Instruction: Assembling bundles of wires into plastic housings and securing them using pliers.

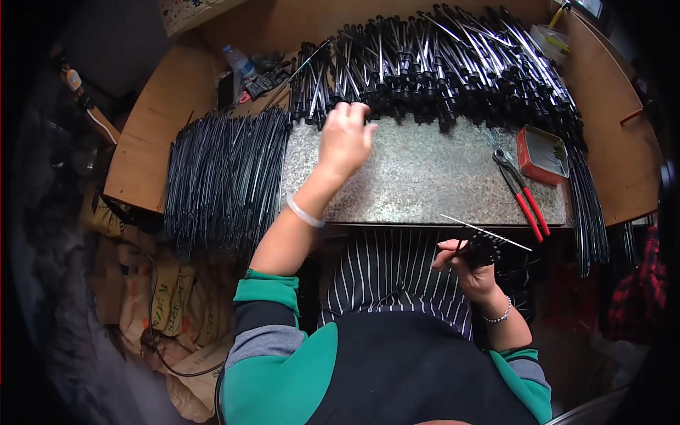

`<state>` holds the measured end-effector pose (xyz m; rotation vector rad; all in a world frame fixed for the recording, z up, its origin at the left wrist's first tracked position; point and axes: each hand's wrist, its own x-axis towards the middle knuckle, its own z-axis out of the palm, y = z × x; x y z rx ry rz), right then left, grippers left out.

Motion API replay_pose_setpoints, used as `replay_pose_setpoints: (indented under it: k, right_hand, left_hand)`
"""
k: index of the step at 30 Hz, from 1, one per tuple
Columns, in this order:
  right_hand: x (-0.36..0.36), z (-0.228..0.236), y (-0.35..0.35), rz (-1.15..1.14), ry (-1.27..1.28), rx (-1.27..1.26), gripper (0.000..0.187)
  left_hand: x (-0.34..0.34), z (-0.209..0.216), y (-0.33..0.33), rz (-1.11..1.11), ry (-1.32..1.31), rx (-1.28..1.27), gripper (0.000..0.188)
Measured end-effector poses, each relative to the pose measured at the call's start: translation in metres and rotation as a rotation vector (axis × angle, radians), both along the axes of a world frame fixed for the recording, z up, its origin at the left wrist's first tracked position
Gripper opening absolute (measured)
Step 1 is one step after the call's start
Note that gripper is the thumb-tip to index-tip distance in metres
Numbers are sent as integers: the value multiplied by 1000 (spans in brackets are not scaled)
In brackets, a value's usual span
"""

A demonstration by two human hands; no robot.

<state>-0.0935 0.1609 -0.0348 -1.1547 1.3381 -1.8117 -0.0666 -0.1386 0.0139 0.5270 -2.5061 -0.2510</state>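
Observation:
My left hand [346, 142] is stretched over the metal-topped bench [418, 177], at the near edge of a heap of silver shafts with black fittings [425, 71] that look like umbrella shafts. Its thumb stands apart from the bent fingers, and nothing shows in it; the fingertips are partly hidden. Close to my lap, my right hand [478, 280] is closed on a bunch of small dark pieces [486, 248] whose ends form rows of dots. A thin silver wire [453, 219] crosses over that bunch. Where the pieces run below the hand is too dark to make out.
Many thin black rods [223, 177] lie along the bench's left side, overhanging its front. Red-handled pliers [523, 198] and a red tin [542, 157] with thin pins lie on the right. A plastic bottle [241, 64] stands at back left. Wooden side panels [159, 127] enclose the bench.

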Motion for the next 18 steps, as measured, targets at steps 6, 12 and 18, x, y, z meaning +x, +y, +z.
replay_pose_setpoints:
  k: [6,12,18]
  right_hand:
    - [6,-26,3,-50,-78,-61,21]
    - [1,-11,0,-76,17,-61,35]
    - [-4,-2,-2,-95,-129,-134,27]
  left_hand:
    - [15,-23,-77,532,-23,-165,37]
    - [13,20,-88,162,473,-381,9]
    - [5,153,-50,-358,1323,-197,27]
